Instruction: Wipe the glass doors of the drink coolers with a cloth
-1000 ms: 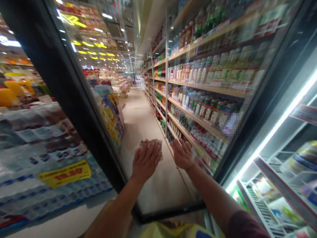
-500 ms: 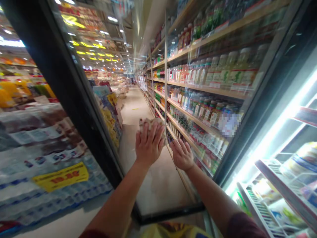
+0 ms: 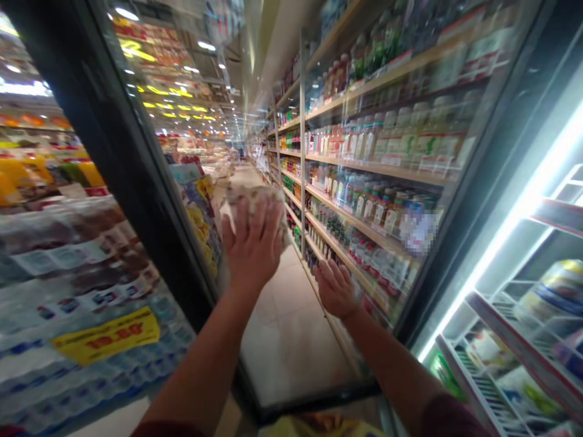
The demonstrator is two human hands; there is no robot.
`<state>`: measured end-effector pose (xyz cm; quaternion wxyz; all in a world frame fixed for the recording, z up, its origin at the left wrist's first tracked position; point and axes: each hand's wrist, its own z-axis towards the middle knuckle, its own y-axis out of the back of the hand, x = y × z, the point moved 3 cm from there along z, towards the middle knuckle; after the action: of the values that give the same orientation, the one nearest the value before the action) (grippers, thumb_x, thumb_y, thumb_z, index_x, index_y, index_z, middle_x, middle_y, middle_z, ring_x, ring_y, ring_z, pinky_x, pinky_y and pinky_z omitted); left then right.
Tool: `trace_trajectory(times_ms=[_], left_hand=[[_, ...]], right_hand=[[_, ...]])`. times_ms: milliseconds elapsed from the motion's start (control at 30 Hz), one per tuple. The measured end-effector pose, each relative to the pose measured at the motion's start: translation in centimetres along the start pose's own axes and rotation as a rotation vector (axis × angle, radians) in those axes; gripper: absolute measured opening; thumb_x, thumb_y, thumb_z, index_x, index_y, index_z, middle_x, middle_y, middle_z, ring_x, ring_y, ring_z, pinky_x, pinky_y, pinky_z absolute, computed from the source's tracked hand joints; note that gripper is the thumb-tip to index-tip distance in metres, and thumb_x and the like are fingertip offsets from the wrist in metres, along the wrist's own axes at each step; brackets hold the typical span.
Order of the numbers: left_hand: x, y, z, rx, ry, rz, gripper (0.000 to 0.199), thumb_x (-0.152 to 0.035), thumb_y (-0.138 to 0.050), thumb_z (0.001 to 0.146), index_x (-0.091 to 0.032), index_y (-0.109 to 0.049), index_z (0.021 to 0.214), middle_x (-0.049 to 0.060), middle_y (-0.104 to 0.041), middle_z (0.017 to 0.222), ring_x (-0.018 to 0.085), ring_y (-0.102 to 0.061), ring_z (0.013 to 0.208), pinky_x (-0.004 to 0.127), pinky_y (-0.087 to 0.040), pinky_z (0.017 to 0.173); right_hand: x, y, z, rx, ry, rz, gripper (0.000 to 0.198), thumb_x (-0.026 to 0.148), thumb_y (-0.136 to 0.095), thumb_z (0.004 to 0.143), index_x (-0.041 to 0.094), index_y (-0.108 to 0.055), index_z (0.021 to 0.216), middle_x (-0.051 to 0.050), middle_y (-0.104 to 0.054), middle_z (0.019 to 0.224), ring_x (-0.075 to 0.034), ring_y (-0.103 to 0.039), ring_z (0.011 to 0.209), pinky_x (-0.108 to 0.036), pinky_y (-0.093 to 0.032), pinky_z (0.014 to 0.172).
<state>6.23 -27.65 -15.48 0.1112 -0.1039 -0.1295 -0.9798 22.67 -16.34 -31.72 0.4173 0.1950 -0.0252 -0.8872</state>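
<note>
My left hand (image 3: 252, 243) lies flat with fingers spread over a crumpled pale cloth (image 3: 279, 203), pressing it against the glass door (image 3: 291, 346) of an upright cooler. The cloth sticks out above and beside my fingers; its middle is hidden under the palm. Lower and to the right, my right hand (image 3: 334, 286) holds nothing; its fingers are stretched out and seem to rest on the same pane. Both arms reach forward from the bottom of the view.
The door's dark frame (image 3: 122, 176) slants up the left side. Lit cooler shelves (image 3: 514, 340) with packaged goods stand close on the right. Bottle shelves (image 3: 378, 161) appear in the glass. Shrink-wrapped bottle packs (image 3: 91, 255) with a yellow price sign (image 3: 109, 335) are stacked left.
My left hand and the cloth have moved left and upward across the glass. My right hand has stayed in nearly the same spot.
</note>
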Motion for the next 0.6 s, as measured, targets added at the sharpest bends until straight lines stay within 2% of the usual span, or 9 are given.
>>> trace_trajectory(times_ms=[67, 133, 233, 300, 333, 367, 433, 533, 600], left_hand=[[1.5, 0.6, 0.2, -0.04, 0.102, 0.024, 0.063, -0.03, -0.051, 0.1, -0.025, -0.027, 0.158, 0.006, -0.026, 0.164, 0.028, -0.008, 0.155, 0.053, -0.005, 0.127], [0.8, 0.5, -2.3, -0.036, 0.124, 0.031, 0.066, -0.029, -0.052, 0.099, -0.022, -0.026, 0.159, 0.01, -0.025, 0.164, 0.031, -0.007, 0.155, 0.056, -0.01, 0.126], [-2.7, -0.7, -10.1, 0.084, 0.032, 0.007, 0.065, -0.026, -0.056, 0.096, -0.018, -0.033, 0.156, 0.013, -0.035, 0.159, 0.034, -0.008, 0.154, 0.055, -0.015, 0.125], [-4.8, -1.5, -15.4, 0.181, -0.106, -0.053, 0.052, -0.021, -0.056, 0.096, -0.023, -0.05, 0.147, 0.007, -0.049, 0.15, 0.028, -0.015, 0.154, 0.048, -0.014, 0.127], [-5.1, -1.7, -17.3, 0.237, -0.145, -0.055, 0.048, -0.019, -0.056, 0.096, -0.027, -0.055, 0.143, 0.004, -0.053, 0.147, 0.024, -0.017, 0.154, 0.045, -0.011, 0.128], [-4.9, -1.7, -18.4, 0.224, -0.169, -0.069, 0.044, -0.02, -0.055, 0.097, -0.028, -0.058, 0.14, 0.003, -0.057, 0.144, 0.022, -0.018, 0.153, 0.043, -0.008, 0.129], [-3.3, -1.3, -17.8, 0.179, -0.158, -0.047, 0.046, -0.025, -0.058, 0.097, -0.027, -0.055, 0.143, 0.004, -0.058, 0.143, 0.021, -0.017, 0.154, 0.042, -0.005, 0.128], [0.3, -0.4, -12.7, 0.079, -0.022, 0.028, 0.065, -0.03, -0.061, 0.095, -0.02, -0.037, 0.155, 0.014, -0.043, 0.154, 0.028, -0.013, 0.154, 0.05, -0.007, 0.127], [1.5, -0.1, -9.1, 0.033, 0.114, 0.027, 0.07, -0.03, -0.057, 0.096, -0.018, -0.028, 0.158, 0.016, -0.031, 0.16, 0.033, -0.01, 0.154, 0.055, -0.009, 0.125]], right_hand=[[0.0, 0.1, 0.0, 0.006, -0.008, -0.013, 0.051, 0.024, -0.053, 0.089, 0.023, -0.059, 0.139, -0.007, -0.063, 0.14, -0.021, -0.041, 0.146, -0.037, -0.017, 0.127], [0.0, 0.3, 0.1, -0.001, -0.013, -0.024, 0.05, 0.024, -0.051, 0.09, 0.024, -0.06, 0.139, -0.005, -0.063, 0.14, -0.02, -0.042, 0.145, -0.037, -0.019, 0.127], [0.1, 0.7, 0.5, -0.022, -0.003, -0.018, 0.047, 0.022, -0.049, 0.091, 0.023, -0.063, 0.136, -0.006, -0.065, 0.137, -0.02, -0.043, 0.144, -0.037, -0.019, 0.126], [0.1, 1.0, 0.8, -0.031, 0.003, -0.011, 0.045, 0.021, -0.049, 0.09, 0.022, -0.065, 0.133, -0.006, -0.067, 0.134, -0.02, -0.044, 0.143, -0.037, -0.019, 0.127], [0.1, 1.1, 0.9, -0.029, 0.006, -0.01, 0.045, 0.021, -0.049, 0.09, 0.022, -0.065, 0.132, -0.006, -0.067, 0.134, -0.019, -0.044, 0.143, -0.037, -0.018, 0.127], [0.1, 1.1, 0.9, -0.025, 0.009, -0.01, 0.045, 0.021, -0.049, 0.09, 0.022, -0.066, 0.131, -0.005, -0.068, 0.133, -0.019, -0.044, 0.143, -0.037, -0.018, 0.127], [0.1, 1.1, 0.9, -0.021, 0.005, -0.005, 0.044, 0.021, -0.05, 0.09, 0.023, -0.066, 0.131, -0.005, -0.068, 0.133, -0.019, -0.045, 0.143, -0.037, -0.017, 0.127], [0.1, 1.0, 1.0, -0.031, -0.001, 0.016, 0.045, 0.022, -0.052, 0.09, 0.021, -0.064, 0.133, -0.007, -0.068, 0.133, -0.019, -0.043, 0.144, -0.037, -0.017, 0.127], [0.1, 1.0, 1.0, -0.035, -0.001, 0.028, 0.045, 0.022, -0.052, 0.09, 0.02, -0.064, 0.133, -0.007, -0.068, 0.132, -0.019, -0.042, 0.145, -0.037, -0.017, 0.127]])
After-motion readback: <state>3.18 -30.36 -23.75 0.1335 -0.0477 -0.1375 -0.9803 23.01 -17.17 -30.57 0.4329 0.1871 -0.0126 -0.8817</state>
